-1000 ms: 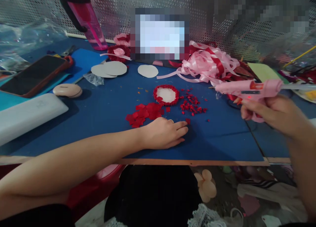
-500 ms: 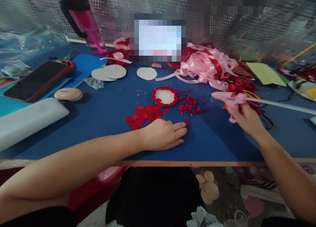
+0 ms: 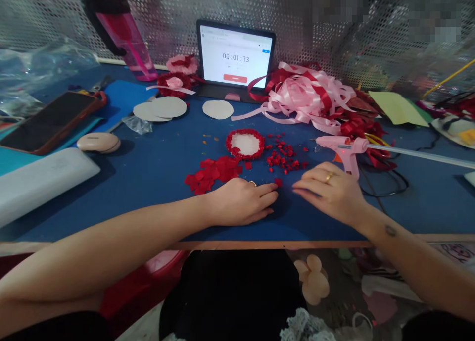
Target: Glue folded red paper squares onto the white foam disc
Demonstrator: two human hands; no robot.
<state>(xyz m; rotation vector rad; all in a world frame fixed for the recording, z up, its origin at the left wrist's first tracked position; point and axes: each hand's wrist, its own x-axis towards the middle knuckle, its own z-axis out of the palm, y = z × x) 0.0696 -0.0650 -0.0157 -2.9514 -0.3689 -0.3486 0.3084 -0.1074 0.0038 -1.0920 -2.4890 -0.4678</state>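
My left hand (image 3: 243, 201) rests on the blue table, its thumb and fingertips closed on a small red ribbon square (image 3: 278, 182). To its right is my right hand (image 3: 332, 190), fingers slightly apart and pointing at that square, with nothing visible in them. Behind the right hand stands a pink hot glue gun (image 3: 345, 150) with a long clear glue stick (image 3: 423, 155) in its back. A pile of flat red ribbon squares (image 3: 213, 174) lies beyond my left forearm. Past it is a white disc (image 3: 247, 144) rimmed with red folded petals. Small folded red pieces (image 3: 285, 155) lie scattered beside the disc.
A tablet (image 3: 235, 56) showing a timer stands at the back, beside a heap of pink and red ribbons (image 3: 304, 96). Plain white discs (image 3: 218, 109), a phone (image 3: 52, 121), a beige mouse (image 3: 99, 142), a long white case (image 3: 48, 182) and a pink bottle (image 3: 128, 44) occupy the left.
My right hand has let go of the glue gun, which now stands on the table, and has moved left toward my left hand. The left hand has stayed at the red square.
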